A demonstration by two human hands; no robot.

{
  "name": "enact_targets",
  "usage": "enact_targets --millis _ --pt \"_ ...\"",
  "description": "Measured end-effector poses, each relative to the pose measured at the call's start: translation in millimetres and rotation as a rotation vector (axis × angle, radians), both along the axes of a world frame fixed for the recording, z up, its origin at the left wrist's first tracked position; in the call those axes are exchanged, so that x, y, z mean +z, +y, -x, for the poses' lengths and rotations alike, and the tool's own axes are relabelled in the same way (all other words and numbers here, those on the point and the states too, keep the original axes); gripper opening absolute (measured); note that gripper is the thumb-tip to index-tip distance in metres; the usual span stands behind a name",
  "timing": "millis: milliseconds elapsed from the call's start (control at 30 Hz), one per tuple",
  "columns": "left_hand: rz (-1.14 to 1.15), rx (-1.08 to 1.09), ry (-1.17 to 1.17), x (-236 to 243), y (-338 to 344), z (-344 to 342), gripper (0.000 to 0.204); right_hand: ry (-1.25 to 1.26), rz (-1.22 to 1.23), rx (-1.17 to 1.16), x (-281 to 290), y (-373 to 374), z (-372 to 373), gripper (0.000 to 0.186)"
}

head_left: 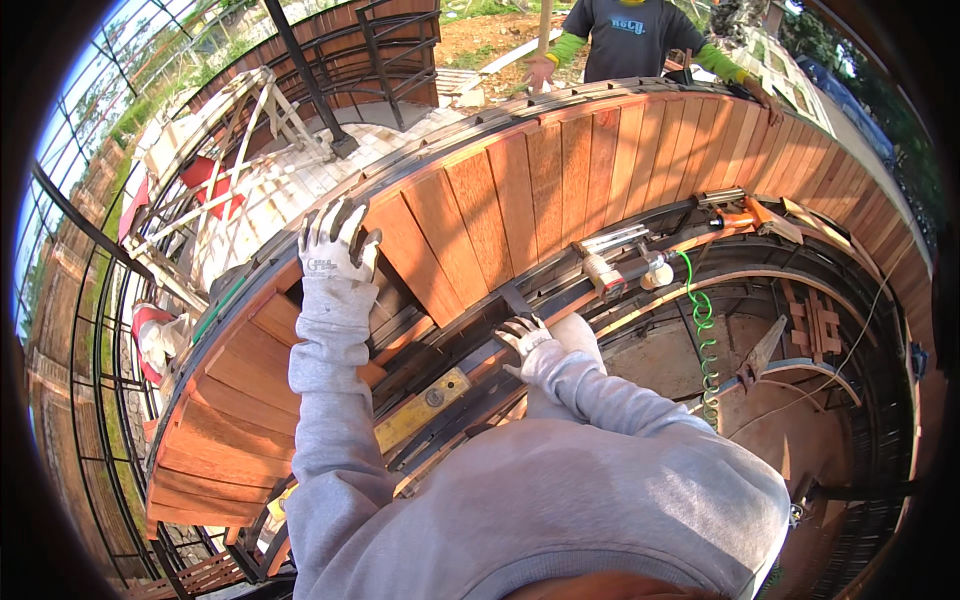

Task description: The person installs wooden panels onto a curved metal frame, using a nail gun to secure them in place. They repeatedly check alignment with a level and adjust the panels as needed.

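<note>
smooth reddish wooden planks (520, 190), cloth gloves (335, 245)

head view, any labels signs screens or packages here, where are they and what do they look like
No packages, signs or screens.
Glove mark: small dark print on the white glove cuff of the left hand, at the plank's outer end.
Shirt print: pale mark on the co-worker's dark shirt, top centre.

Stuff you can't really make out here

Co-worker (632, 35) is cut off above the shoulders by the top edge, and right hand (522, 335) palm is hidden, so its grip is anyone's guess.
</note>
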State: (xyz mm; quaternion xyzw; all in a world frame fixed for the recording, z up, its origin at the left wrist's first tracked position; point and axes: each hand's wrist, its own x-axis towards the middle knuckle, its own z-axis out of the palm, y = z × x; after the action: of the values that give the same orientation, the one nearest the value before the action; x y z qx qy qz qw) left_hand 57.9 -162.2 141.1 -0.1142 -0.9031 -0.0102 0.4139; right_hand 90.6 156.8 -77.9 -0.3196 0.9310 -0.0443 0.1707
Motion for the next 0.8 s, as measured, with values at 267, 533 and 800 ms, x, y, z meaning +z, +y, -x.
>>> enact_targets --millis 267,533,800 --pt "0.026 -0.092 0.218 -13 6 -4 0.045 -0.016 0.034 -0.008 5 2 0 0.08" --pt "-0.554 -0.368 -0.099 -27 82 -78 0.048 -0.738 1.392 -0.394 -26 -6 17 0.052" --pt "-0.625 -0.64 -0.453 -51 140 -121 0.046 -0.969 1.49 -0.367 41 18 -4 0.051"
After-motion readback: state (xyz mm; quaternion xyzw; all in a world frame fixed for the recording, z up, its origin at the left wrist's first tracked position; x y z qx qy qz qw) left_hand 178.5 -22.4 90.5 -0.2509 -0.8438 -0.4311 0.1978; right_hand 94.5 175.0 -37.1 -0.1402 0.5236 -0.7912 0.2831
